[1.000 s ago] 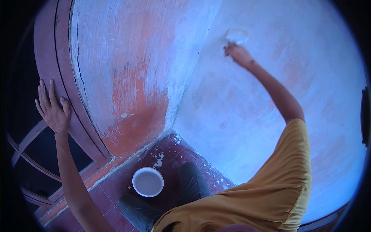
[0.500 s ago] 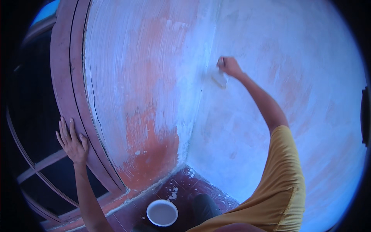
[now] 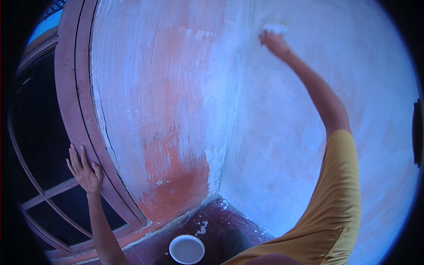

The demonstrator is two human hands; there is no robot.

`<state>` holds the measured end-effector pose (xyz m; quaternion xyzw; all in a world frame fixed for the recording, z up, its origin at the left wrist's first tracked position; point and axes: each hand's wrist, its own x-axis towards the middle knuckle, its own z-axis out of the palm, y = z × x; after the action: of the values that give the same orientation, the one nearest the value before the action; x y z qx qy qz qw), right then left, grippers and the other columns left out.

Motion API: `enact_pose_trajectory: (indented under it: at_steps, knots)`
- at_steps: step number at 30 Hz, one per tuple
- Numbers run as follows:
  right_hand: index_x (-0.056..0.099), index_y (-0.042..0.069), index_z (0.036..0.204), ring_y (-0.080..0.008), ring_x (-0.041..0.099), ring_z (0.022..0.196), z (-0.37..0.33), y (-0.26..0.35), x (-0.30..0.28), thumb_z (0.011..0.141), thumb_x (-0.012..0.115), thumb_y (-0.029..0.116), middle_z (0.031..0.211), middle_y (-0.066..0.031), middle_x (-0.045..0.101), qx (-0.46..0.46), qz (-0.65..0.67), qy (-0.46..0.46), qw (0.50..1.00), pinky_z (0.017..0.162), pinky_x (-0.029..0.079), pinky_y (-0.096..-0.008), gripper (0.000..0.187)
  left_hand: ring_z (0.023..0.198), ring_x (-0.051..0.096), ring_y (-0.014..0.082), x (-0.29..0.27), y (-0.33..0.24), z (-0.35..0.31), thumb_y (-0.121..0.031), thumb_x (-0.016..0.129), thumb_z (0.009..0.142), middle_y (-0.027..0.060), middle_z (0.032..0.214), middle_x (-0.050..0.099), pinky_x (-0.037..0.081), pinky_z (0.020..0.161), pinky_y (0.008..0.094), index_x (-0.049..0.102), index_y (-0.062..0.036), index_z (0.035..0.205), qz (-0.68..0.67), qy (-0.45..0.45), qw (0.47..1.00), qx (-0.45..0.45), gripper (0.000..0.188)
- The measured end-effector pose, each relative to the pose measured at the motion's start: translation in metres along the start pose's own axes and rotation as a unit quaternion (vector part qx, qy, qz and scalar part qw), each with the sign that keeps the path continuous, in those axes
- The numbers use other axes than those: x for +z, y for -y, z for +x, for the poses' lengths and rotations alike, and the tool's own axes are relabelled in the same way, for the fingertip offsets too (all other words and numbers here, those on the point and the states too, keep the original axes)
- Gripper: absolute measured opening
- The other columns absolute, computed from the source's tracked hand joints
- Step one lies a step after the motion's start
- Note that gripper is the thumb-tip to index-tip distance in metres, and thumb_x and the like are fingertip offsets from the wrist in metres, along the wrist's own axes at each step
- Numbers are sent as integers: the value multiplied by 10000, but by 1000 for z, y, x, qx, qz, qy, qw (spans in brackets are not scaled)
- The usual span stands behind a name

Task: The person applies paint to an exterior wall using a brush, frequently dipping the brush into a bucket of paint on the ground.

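High on the right-hand wall [image 3: 300, 123], near the corner, my right hand [image 3: 274, 43] grips a wide paintbrush [image 3: 276, 28] whose pale bristles are up against the surface. Blur softens the brush's outline. That wall is coated mostly in whitish paint with faint pink showing through. My left hand [image 3: 86, 176] lies flat with fingers spread on the brown wooden window frame [image 3: 76, 106], holding nothing. On the floor below, a white bucket [image 3: 187, 250] holds pale, milky paint.
The left-hand wall [image 3: 176, 185] is streaked white over orange, with bare orange low down. Dark window panes [image 3: 39, 128] are at the far left. White splashes spot the dark red tiled floor [image 3: 216, 212]. My trousered leg [image 3: 236, 243] is beside the bucket.
My right hand has swept the paintbrush upward and slightly right, and the brush head has swung from below the hand to above it. My left hand stays on the window frame.
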<state>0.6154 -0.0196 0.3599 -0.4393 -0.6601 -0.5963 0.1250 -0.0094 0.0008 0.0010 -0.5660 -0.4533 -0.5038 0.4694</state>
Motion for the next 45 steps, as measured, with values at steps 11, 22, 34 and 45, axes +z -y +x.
enact_pose_trajectory:
  at_steps: [11, 22, 34, 45]
  knots:
    - [656, 23, 838, -392, 601, 792, 7, 26, -42, 698, 677, 163, 809, -227, 625, 173, 158, 80, 969, 719, 469, -437, 199, 1356, 250, 293, -7, 2, -1, -199, 396, 814, 147, 1450, 284, 163, 1102, 497, 365, -99, 1368, 18, 13, 1000, 1, 563]
    - [629, 87, 919, -324, 590, 872, 10, 1, 1, 833, 494, 76, 909, -145, 604, -96, 83, -19, 992, 755, 466, -415, 161, 1352, 259, 294, -3, 0, 0, -187, 435, 776, 143, 1448, 288, 165, 1103, 501, 384, -106, 1354, 0, 9, 1000, -6, 586]
    - [614, 38, 878, -366, 591, 820, 52, 30, -45, 803, 535, 103, 875, -191, 616, 145, 59, 69, 985, 740, 472, -426, 127, 1347, 262, 312, -6, 3, -1, -192, 414, 791, 156, 1446, 289, 165, 1098, 503, 375, -86, 1360, 4, 15, 1000, 4, 580]
    - [601, 42, 855, -321, 549, 828, -12, 21, 44, 820, 521, 151, 864, -153, 549, 0, 150, 35, 988, 758, 454, -413, 139, 1345, 274, 302, -4, -4, 1, -183, 418, 771, 148, 1443, 299, 168, 1100, 502, 393, -102, 1358, -2, 1, 1000, -6, 593]
